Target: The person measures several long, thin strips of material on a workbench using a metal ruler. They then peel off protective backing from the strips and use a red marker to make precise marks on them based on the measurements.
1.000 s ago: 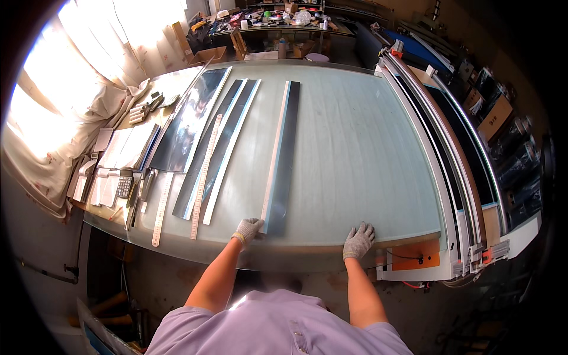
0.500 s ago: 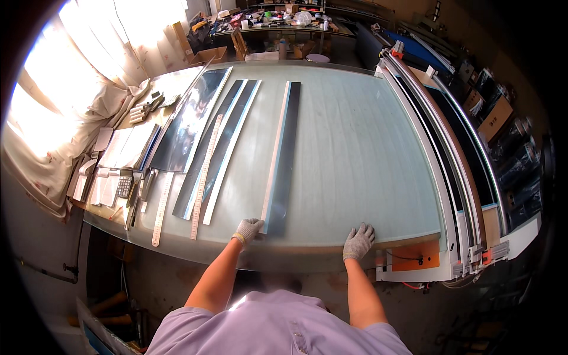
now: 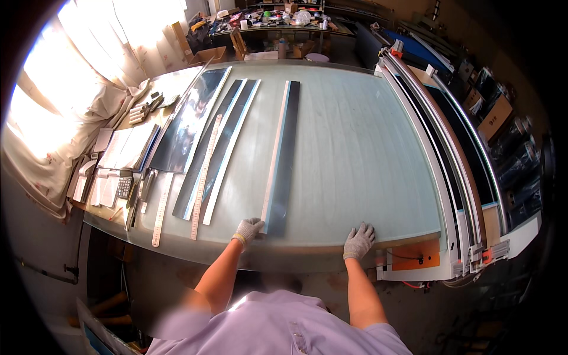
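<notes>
My left hand (image 3: pixel 248 229), in a grey knit glove, is at the near end of a long dark strip (image 3: pixel 287 154) with a pale left edge. Its fingers are closed at the strip's near left corner; the fingertips are partly hidden. In a matching glove, my right hand (image 3: pixel 359 239) lies flat near the front edge of the glass-like tabletop (image 3: pixel 367 154), fingers stretched, holding nothing. Left of the strip lie two more dark strips with light edges (image 3: pixel 236 148), with a long ruler (image 3: pixel 207 171) across them.
A wide glossy dark sheet (image 3: pixel 189 118), a second ruler (image 3: pixel 163 210), a calculator (image 3: pixel 125 183) and papers (image 3: pixel 124 147) occupy the left side. Along the right runs a machine with metal rails (image 3: pixel 441 154). A cluttered workbench (image 3: pixel 284 26) stands at the back.
Both hands and the strips keep their places. My left sleeve and upper arm look smeared and slightly farther left than before.
</notes>
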`<action>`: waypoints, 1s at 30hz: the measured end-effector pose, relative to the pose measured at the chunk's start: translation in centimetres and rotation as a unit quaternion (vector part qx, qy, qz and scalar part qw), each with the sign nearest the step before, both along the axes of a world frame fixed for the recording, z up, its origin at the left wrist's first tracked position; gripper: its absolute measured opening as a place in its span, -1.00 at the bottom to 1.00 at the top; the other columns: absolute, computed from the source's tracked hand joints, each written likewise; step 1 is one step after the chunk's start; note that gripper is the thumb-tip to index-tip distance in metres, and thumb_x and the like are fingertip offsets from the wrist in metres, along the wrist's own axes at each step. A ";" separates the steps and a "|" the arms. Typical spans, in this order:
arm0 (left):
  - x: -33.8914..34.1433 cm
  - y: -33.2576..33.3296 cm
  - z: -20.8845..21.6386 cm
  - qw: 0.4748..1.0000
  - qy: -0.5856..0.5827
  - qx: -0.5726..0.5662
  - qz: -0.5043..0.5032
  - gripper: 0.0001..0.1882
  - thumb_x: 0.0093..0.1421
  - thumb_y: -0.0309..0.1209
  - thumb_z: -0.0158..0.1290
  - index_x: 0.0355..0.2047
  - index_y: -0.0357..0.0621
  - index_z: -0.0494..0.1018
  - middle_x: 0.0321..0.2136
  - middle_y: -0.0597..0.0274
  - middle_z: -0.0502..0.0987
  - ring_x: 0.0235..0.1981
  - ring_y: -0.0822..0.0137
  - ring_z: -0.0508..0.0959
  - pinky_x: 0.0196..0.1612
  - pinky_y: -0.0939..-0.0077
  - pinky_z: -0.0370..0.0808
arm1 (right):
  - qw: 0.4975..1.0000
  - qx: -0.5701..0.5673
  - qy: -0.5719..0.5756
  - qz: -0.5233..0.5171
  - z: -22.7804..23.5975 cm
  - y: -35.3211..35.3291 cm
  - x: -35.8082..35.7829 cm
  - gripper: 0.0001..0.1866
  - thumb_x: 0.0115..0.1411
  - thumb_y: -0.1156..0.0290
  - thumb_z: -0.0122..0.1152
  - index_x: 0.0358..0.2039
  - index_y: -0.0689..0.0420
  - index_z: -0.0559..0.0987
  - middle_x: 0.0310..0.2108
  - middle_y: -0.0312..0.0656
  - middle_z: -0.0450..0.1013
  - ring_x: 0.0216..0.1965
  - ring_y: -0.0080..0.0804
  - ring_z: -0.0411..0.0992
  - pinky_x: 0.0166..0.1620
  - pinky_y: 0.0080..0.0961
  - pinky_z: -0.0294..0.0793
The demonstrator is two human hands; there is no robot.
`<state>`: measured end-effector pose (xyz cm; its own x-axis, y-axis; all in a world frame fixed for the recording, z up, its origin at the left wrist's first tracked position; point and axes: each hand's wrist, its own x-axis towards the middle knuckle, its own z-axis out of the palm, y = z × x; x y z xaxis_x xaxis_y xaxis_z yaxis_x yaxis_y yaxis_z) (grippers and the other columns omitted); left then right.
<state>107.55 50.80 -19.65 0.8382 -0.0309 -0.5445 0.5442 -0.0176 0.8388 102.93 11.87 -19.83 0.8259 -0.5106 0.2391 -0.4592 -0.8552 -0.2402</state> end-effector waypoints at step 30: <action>0.0 -1.8 2.7 0.990 0.054 0.003 -0.132 -0.74 0.38 -0.31 0.09 -0.12 -0.29 0.55 -0.51 0.23 0.60 -0.61 0.37 0.62 -0.48 0.52 0.60 | 0.462 0.875 0.132 0.055 1.5 15.4 2.5 -0.75 0.34 0.41 0.27 -0.10 0.34 0.60 -0.18 -0.06 0.59 -0.19 -0.24 0.59 -0.11 -0.30 0.64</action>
<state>107.51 49.01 -16.92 0.7379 -0.2379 -0.6316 0.6067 -0.1760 0.7752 105.46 27.32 -18.32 0.7525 0.3178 -0.5769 -0.6468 0.5215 -0.5565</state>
